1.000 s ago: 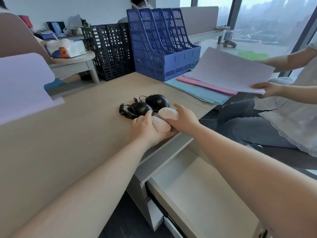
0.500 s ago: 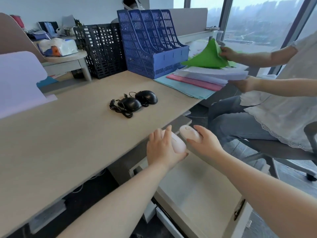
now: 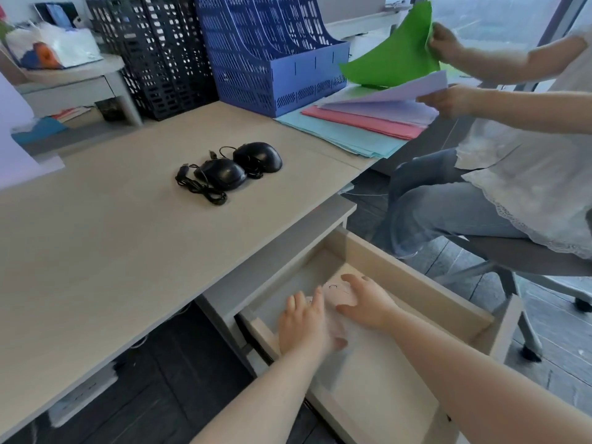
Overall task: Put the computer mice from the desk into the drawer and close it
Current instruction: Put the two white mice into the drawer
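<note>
Two black wired mice lie side by side on the desk (image 3: 96, 251): one nearer me (image 3: 222, 174) with its coiled cable (image 3: 200, 189) to the left, the other (image 3: 259, 157) just behind it. The drawer (image 3: 416, 283) under the desk stands pulled out. Both my hands are down inside it. My right hand (image 3: 368, 299) is shut on a pale pink mouse (image 3: 339, 291) near the drawer's back. My left hand (image 3: 304, 325) covers a second pale mouse (image 3: 333, 325), which is blurred and mostly hidden.
A blue file rack (image 3: 272, 52) and black file racks (image 3: 153, 52) stand at the desk's back. Coloured paper sheets (image 3: 352, 129) lie at the right end. A seated person (image 3: 512, 174) to the right of the drawer holds green and white sheets.
Both hands lifted the two pale mice off the desk beside the black mice, carried them over the edge and lowered them into the open drawer. The seated person picked up a green sheet.
</note>
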